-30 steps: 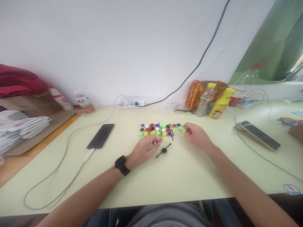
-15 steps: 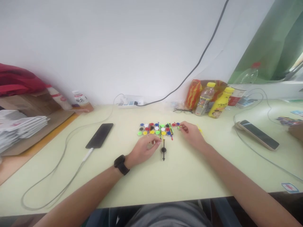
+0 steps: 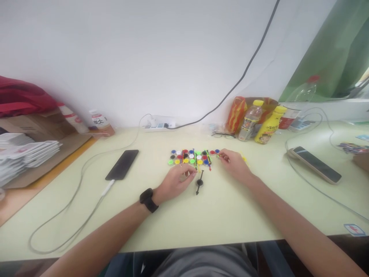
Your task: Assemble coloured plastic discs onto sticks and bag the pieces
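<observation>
A black arrow spinner (image 3: 199, 182) lies on the table on a round base, its arrow slanting down to the left. Just left of its upper tip is my left hand (image 3: 180, 179), thumb and forefinger pinched together; what is between them, if anything, I cannot make out. My right hand (image 3: 235, 163) is closed at the right end of the rows of coloured discs, its fingertips on a small green piece (image 3: 218, 156). These discs (image 3: 191, 156) are red, blue, white, black, green and yellow. Coloured arrows (image 3: 209, 163) lie across them. Yellow pieces (image 3: 244, 159) show partly behind my right hand.
A black phone (image 3: 122, 164) on a charging cable lies left; another phone (image 3: 316, 164) rests right. Bottles (image 3: 269, 125) and eyeglasses (image 3: 223, 135) stand or lie by the wall. White stacked items (image 3: 40, 154) sit far left. A power strip (image 3: 161, 125) is at the back.
The spinner's arrow has turned slightly clockwise, from nearly straight to slanted. Both hands stay in almost the same places.
</observation>
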A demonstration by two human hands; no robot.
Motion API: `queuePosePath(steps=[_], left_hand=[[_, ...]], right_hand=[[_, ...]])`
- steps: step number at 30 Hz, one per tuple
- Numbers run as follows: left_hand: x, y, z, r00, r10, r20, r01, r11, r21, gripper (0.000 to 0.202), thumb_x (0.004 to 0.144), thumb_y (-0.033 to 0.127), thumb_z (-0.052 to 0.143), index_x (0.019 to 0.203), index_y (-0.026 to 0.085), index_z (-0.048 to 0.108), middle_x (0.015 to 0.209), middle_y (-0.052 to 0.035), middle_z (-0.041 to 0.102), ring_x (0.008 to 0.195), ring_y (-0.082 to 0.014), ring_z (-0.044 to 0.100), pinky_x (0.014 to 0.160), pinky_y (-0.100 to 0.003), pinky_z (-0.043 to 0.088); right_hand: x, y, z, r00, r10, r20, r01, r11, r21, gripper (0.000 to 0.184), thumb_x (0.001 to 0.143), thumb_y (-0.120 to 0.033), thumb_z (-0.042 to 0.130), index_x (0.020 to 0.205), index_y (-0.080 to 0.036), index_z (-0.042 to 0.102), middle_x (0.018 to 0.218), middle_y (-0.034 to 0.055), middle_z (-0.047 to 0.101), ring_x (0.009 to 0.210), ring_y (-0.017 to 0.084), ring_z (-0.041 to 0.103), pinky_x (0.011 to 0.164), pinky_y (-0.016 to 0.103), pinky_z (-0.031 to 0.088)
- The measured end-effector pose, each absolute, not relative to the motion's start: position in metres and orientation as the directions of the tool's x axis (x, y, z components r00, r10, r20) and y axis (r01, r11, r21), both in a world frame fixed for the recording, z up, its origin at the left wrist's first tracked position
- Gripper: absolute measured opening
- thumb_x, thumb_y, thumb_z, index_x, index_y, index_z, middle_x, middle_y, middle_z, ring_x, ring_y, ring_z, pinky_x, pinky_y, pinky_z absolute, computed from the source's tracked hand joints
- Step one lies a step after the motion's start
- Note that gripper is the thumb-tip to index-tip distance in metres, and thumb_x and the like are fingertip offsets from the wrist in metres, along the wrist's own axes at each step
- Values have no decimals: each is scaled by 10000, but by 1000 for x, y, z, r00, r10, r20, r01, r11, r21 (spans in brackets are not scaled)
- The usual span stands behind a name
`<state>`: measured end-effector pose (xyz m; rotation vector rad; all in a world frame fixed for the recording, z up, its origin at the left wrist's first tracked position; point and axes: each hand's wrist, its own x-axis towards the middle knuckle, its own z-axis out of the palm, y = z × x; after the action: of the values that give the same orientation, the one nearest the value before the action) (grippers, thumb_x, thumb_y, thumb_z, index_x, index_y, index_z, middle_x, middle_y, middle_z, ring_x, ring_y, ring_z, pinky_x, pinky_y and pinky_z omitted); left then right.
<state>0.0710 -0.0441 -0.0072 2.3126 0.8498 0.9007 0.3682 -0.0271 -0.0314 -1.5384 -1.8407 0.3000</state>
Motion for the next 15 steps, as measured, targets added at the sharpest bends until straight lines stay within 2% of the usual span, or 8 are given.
queuePosePath(steps=[5,8,12,15], left_hand=[[71,-44,-7,591,700,400,351,-670,654,184,1047,313,547,1008,207,693,957,-44,725,830,-166,646,690,-272,499],[70,-44,-7,607,687,399,343,-679,649,185,1046,323,552,1025,209,697,969,-50,726,825,-171,647,721,-286,518],[67,-48,-1,647,645,408,340,-722,603,202,998,361,646,1144,235,707,1071,-70,715,955,-214,658,897,-366,541],[65,-52,4,744,566,356,303,-760,575,363,927,425,745,1253,271,700,1195,-93,676,1122,-266,634,1029,-426,515]], right_hand=[[370,-31,-24,-45,937,346,766,255,-590,232,881,-260,548,1039,-208,711,817,46,729,705,206,622,670,318,472],[372,-33,-19,-40,935,351,742,263,-617,223,840,-241,566,973,-200,741,843,66,756,740,221,651,676,320,485],[375,-36,-12,-18,943,331,700,249,-670,168,800,-251,572,821,-197,730,797,57,759,722,218,658,662,312,487],[379,-39,-5,-32,948,316,704,246,-666,146,774,-252,568,716,-198,691,719,35,721,678,197,623,642,299,468]])
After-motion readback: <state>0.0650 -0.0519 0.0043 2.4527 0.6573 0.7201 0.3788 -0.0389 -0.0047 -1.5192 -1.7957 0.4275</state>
